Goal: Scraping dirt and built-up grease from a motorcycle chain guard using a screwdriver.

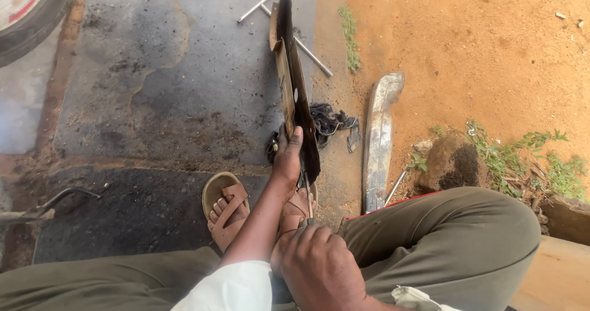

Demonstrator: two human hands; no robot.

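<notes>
Between the knees, left hand [287, 157] clamped on dark metal strip [294, 83], which runs toward 12 o'clock over concrete; right hand [319, 265] fisted around thin tool [307, 194] at strip's 6 o'clock end, sandal [224, 206] at 9

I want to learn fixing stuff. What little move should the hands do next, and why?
Probably keep the left hand steadying the upright dark metal piece while the right hand works the thin tool along its lower edge: the piece stands on end and looks likely to tip without support.
</notes>
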